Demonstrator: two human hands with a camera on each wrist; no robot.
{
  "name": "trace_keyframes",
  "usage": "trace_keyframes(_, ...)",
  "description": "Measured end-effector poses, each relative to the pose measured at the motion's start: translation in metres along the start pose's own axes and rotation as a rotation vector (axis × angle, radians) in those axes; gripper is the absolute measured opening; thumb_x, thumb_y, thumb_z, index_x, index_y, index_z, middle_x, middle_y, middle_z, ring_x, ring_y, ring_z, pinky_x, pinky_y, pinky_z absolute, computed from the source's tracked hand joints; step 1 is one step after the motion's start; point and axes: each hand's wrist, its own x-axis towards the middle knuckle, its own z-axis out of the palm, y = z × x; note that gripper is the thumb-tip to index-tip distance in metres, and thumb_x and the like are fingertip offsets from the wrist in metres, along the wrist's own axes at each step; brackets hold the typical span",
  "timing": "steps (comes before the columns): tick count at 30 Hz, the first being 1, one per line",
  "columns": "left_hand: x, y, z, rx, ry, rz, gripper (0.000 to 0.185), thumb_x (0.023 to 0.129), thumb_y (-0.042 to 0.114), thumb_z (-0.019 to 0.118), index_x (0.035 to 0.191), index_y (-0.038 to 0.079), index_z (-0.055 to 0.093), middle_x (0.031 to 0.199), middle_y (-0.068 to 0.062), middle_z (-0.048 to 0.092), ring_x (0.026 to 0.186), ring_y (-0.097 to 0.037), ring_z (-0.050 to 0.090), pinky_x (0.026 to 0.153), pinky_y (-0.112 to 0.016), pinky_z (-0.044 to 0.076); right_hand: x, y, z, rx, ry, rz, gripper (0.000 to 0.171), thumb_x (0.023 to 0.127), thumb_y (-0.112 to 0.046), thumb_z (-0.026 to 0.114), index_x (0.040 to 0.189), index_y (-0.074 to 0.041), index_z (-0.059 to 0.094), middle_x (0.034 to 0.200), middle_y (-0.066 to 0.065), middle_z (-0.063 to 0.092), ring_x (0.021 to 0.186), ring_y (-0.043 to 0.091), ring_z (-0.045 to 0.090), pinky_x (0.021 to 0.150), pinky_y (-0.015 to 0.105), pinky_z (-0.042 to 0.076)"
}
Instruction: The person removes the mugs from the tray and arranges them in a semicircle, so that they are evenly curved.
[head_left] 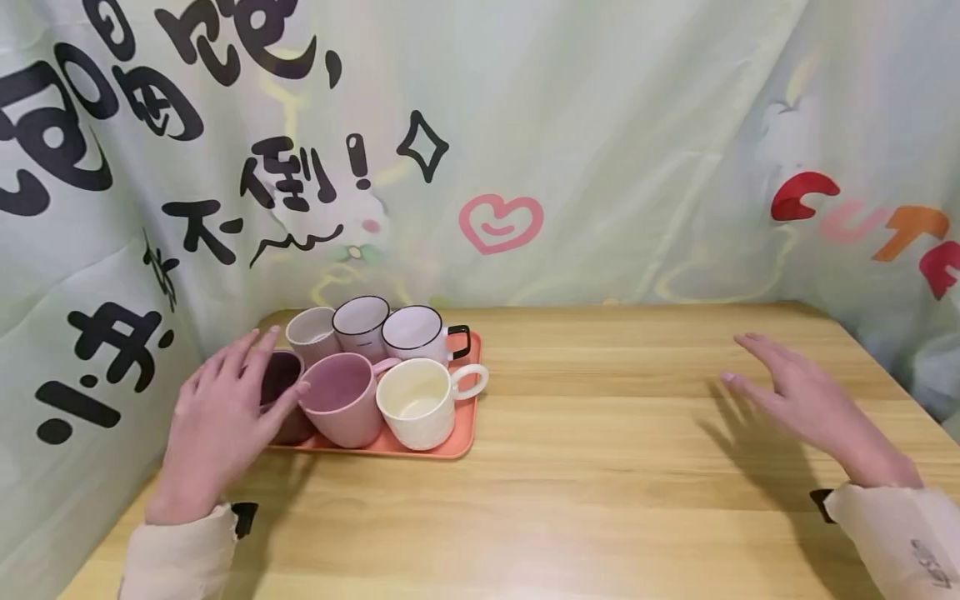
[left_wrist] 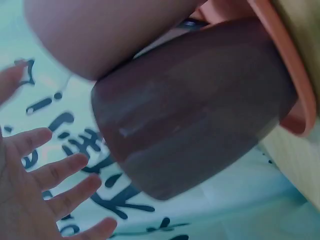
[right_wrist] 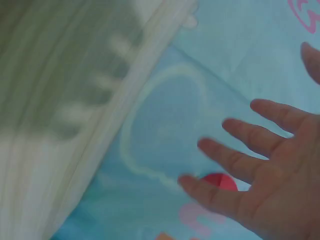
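My left hand (head_left: 221,412) hovers at the left end of a coral tray (head_left: 463,433), thumb and fingers spread. It partly covers a dark brown mug (head_left: 283,375) in the head view; in the left wrist view the fingers are apart from that mug (left_wrist: 195,115). Beside it on the tray stand a mauve mug (head_left: 341,404) and a cream mug (head_left: 416,408) with its handle to the right. Behind are a pale mug (head_left: 311,329) and two white mugs with black rims, one (head_left: 362,325) beside the other (head_left: 414,333). Over the table's right side my right hand (head_left: 813,408) is held with straight fingers, holding nothing.
The wooden table (head_left: 600,467) extends right of the tray. A printed curtain (head_left: 600,150) hangs behind the table's back edge and along its left side. Both sleeves have a dark strap end at the wrist.
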Motion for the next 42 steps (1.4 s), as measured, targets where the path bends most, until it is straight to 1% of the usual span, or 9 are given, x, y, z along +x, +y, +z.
trace_keyframes(6, -0.002, -0.022, -0.016, -0.120, 0.032, -0.149, 0.062, 0.103, 0.038, 0.058, 0.152, 0.003, 0.042, 0.150, -0.026, 0.042, 0.122, -0.052, 0.045, 0.085, -0.078, 0.035, 0.019, -0.022, -0.006, 0.178, 0.022, 0.030, 0.051, 0.104, -0.031, 0.060, 0.139, 0.005, 0.054, 0.130, 0.031, 0.059, 0.100, 0.047, 0.064, 0.082, 0.049, 0.053)
trace_keyframes(12, -0.009, -0.053, -0.013, -0.187, 0.009, -0.204, 0.055, 0.105, 0.029, 0.056, 0.148, -0.003, 0.044, 0.136, -0.031, 0.049, 0.089, -0.043, 0.055, 0.072, -0.064, 0.041, 0.037, -0.042, -0.004, 0.319, 0.026, 0.026, 0.041, 0.103, -0.027, 0.063, 0.132, 0.002, 0.062, 0.126, 0.023, 0.065, 0.107, 0.018, 0.062, 0.076, 0.014, 0.045)
trace_keyframes(15, -0.012, -0.068, -0.006, -0.222, -0.028, -0.189, 0.043, 0.104, 0.016, 0.055, 0.140, -0.007, 0.050, 0.124, -0.034, 0.055, 0.090, -0.048, 0.061, 0.070, -0.046, 0.046, 0.046, -0.052, -0.004, 0.408, -0.003, 0.027, 0.041, 0.104, -0.027, 0.061, 0.132, 0.003, 0.061, 0.127, 0.023, 0.064, 0.099, 0.001, 0.060, 0.078, 0.014, 0.047)
trace_keyframes(20, -0.020, -0.094, 0.004, -0.335, -0.165, -0.234, 0.036, 0.101, 0.004, 0.053, 0.134, -0.012, 0.053, 0.122, -0.037, 0.060, 0.078, -0.004, 0.065, 0.062, -0.016, 0.044, 0.063, -0.067, 0.001, 0.570, -0.060, 0.012, 0.040, 0.104, -0.024, 0.061, 0.132, 0.005, 0.059, 0.130, 0.018, 0.060, 0.101, -0.002, 0.061, 0.084, 0.017, 0.052)
trace_keyframes(22, -0.025, -0.102, 0.008, -0.399, -0.243, -0.269, 0.040, 0.102, 0.003, 0.052, 0.137, -0.014, 0.048, 0.125, -0.038, 0.058, 0.076, 0.009, 0.055, 0.062, -0.016, 0.048, 0.069, -0.073, 0.004, 0.623, -0.083, 0.009, 0.039, 0.104, -0.023, 0.061, 0.131, 0.005, 0.059, 0.130, 0.016, 0.060, 0.105, 0.003, 0.062, 0.086, 0.020, 0.054)
trace_keyframes(29, -0.035, -0.121, 0.033, -0.732, -0.399, -0.336, 0.045, 0.100, -0.006, 0.052, 0.141, -0.018, 0.036, 0.127, -0.043, 0.049, 0.085, 0.000, 0.064, 0.069, -0.029, 0.060, 0.086, -0.092, 0.016, 0.773, -0.138, -0.008, 0.037, 0.104, -0.019, 0.060, 0.128, 0.009, 0.057, 0.133, 0.018, 0.057, 0.109, 0.011, 0.062, 0.087, 0.033, 0.058)
trace_keyframes(35, -0.043, -0.130, 0.046, -0.933, -0.473, -0.416, 0.038, 0.098, -0.005, 0.060, 0.130, 0.015, 0.054, 0.123, -0.029, 0.055, 0.089, -0.005, 0.066, 0.072, -0.036, 0.061, 0.099, -0.112, 0.025, 0.831, -0.207, -0.002, 0.037, 0.103, -0.017, 0.061, 0.128, 0.009, 0.057, 0.133, 0.021, 0.057, 0.117, 0.027, 0.058, 0.089, 0.038, 0.057)
trace_keyframes(40, -0.043, -0.130, 0.052, -0.949, -0.513, -0.400, 0.051, 0.099, -0.003, 0.061, 0.139, -0.017, 0.033, 0.127, -0.032, 0.054, 0.091, -0.004, 0.066, 0.074, -0.037, 0.061, 0.107, -0.124, 0.032, 0.889, -0.245, 0.005, 0.039, 0.102, -0.013, 0.062, 0.131, 0.012, 0.055, 0.132, 0.022, 0.058, 0.114, 0.023, 0.059, 0.090, 0.041, 0.057)
trace_keyframes(42, -0.044, -0.131, 0.055, -0.998, -0.521, -0.383, 0.047, 0.097, -0.006, 0.061, 0.137, -0.013, 0.038, 0.122, -0.019, 0.061, 0.091, -0.007, 0.068, 0.074, -0.037, 0.061, 0.109, -0.127, 0.035, 0.907, -0.254, 0.009, 0.039, 0.102, -0.011, 0.062, 0.132, 0.013, 0.053, 0.132, 0.023, 0.058, 0.113, 0.022, 0.060, 0.089, 0.042, 0.057)
